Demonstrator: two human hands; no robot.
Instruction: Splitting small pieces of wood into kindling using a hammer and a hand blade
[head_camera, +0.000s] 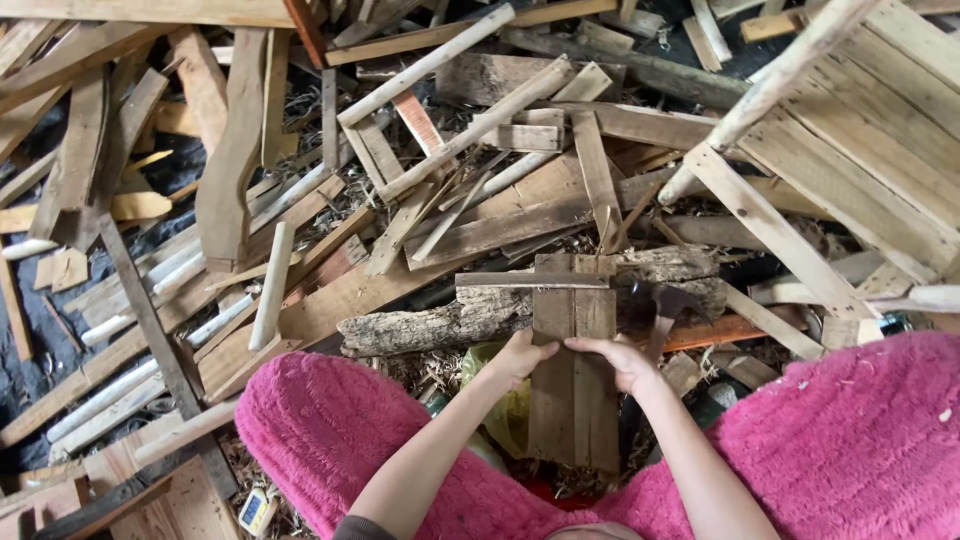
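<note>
While both hands grip plank panel (573, 370) | L hand (520, 357), R hand (625, 362) | hammer (662, 310) beside

planks (574, 370): two weathered brown boards side by side, edges touching, running 12 to 6 o'clock, far end propped on the log
crosspiece (532, 281): thin grey-brown strip, flat across the planks' 12 o'clock end, sticking out toward 9 o'clock
</note>
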